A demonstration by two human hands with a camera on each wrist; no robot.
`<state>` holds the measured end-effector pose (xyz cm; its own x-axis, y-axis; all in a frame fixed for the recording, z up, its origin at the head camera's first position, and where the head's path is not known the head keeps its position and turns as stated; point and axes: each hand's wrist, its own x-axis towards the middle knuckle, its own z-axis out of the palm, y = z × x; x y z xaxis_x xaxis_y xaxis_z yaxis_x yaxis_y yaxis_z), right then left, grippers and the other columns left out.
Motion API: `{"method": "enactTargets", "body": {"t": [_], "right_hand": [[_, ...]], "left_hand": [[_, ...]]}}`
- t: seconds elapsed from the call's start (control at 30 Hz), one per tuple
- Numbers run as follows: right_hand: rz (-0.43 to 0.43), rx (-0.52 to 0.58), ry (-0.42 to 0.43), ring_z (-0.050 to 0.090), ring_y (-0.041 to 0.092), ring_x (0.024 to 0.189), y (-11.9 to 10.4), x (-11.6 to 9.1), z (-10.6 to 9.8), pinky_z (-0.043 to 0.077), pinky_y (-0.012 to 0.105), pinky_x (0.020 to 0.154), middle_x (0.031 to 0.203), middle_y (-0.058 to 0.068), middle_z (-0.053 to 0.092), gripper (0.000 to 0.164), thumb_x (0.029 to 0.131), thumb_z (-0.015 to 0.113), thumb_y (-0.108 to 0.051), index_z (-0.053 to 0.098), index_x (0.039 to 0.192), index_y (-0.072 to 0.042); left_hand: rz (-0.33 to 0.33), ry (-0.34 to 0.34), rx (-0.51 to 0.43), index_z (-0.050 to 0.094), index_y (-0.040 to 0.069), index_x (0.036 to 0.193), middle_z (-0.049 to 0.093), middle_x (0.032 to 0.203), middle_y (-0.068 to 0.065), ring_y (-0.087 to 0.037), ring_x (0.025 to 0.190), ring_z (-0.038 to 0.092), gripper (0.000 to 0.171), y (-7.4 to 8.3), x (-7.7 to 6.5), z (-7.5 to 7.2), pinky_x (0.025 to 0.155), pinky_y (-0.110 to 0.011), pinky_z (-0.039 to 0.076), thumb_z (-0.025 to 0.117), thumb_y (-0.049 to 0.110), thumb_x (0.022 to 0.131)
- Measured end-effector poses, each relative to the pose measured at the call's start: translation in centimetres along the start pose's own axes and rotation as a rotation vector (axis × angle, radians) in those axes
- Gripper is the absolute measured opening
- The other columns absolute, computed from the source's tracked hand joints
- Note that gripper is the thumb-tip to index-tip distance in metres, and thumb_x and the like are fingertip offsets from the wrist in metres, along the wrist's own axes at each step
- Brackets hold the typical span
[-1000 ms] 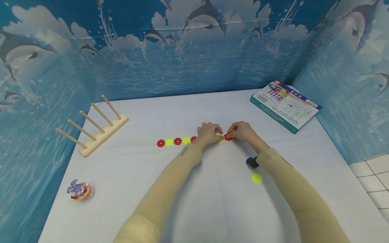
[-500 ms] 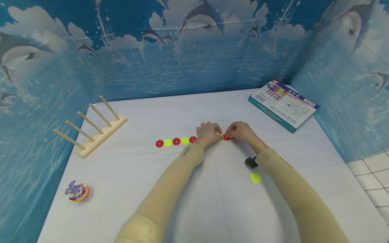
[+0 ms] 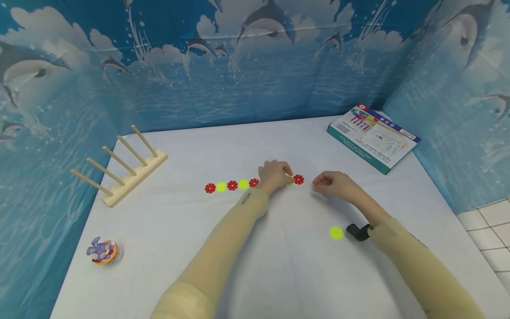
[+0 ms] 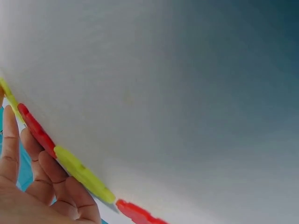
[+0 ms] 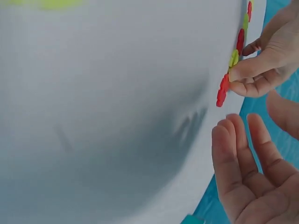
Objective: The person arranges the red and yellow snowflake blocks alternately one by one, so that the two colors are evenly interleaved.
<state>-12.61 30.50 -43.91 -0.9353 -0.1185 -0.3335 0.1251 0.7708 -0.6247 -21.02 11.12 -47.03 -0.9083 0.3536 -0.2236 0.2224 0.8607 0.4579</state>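
Note:
Notched plastic discs, red and yellow by turns, lie in a row on the white cloth, starting with a red disc [image 3: 210, 188] at the left. My left hand [image 3: 272, 174] covers part of this row; its thumb and forefinger pinch a yellow disc [image 5: 233, 58] near the right end. Beside that one, the end red disc [image 3: 298, 179] lies outside the fingers. To its right, my right hand [image 3: 338, 183] holds nothing, its fingers loosely bent and apart from the row. A single yellow disc [image 3: 336, 233] lies nearer to me, left of the right wrist's black camera [image 3: 358, 232].
A wooden rack [image 3: 135, 177] with several slanting pegs stands at the left. Nearer on that side is a small purple toy [image 3: 102, 250]. A flat box [image 3: 373, 138] lies at the back right, by the blue dolphin-print curtain [image 3: 255, 88].
My right hand has let go of the end red disc and moved right and toward me, its forearm swinging right. The left hand stays at the row.

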Motion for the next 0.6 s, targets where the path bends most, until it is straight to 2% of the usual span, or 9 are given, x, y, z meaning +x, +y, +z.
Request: {"method": "enactTargets", "body": {"t": [0.13,0.27,0.43,0.6], "right_hand": [[-0.020,0.005,-0.042,0.058,0.023,0.098,1.5,-3.0,-0.1,0.049,0.036,0.085,0.111,0.010,0.067,0.031,0.093,0.067,-0.029,0.066,0.116,-0.007],[-0.018,-0.005,-0.079,0.056,0.019,0.093,2.6,-5.4,0.5,0.048,0.033,0.081,0.103,0.005,0.066,0.034,0.088,0.074,-0.030,0.066,0.111,-0.007],[-0.019,-0.013,-0.106,0.055,0.017,0.091,3.5,-7.2,1.5,0.049,0.031,0.079,0.098,0.002,0.064,0.039,0.082,0.079,-0.030,0.066,0.110,-0.006],[-0.004,-0.001,-0.103,0.053,0.018,0.091,3.9,-8.0,2.3,0.048,0.030,0.077,0.097,0.003,0.062,0.042,0.078,0.083,-0.026,0.065,0.110,-0.005]], "left_hand": [[0.003,-0.001,-0.008,0.070,0.026,0.098,0.060,0.104,0.004,-0.018,0.104,0.047,0.015,0.0,-0.1,-0.1,0.093,-0.038,0.037,0.075,0.035,0.087],[0.003,-0.005,-0.003,0.069,0.026,0.098,0.060,0.106,0.004,-0.018,0.105,0.047,0.016,0.1,-0.3,-0.2,0.093,-0.038,0.036,0.074,0.036,0.087],[0.004,-0.007,-0.007,0.069,0.026,0.098,0.060,0.106,0.003,-0.019,0.106,0.047,0.015,0.2,-0.5,-0.4,0.093,-0.038,0.036,0.075,0.035,0.087],[0.012,-0.004,-0.018,0.069,0.026,0.098,0.060,0.104,0.003,-0.018,0.105,0.047,0.015,0.2,-0.5,-0.4,0.091,-0.037,0.036,0.075,0.035,0.087]]}}
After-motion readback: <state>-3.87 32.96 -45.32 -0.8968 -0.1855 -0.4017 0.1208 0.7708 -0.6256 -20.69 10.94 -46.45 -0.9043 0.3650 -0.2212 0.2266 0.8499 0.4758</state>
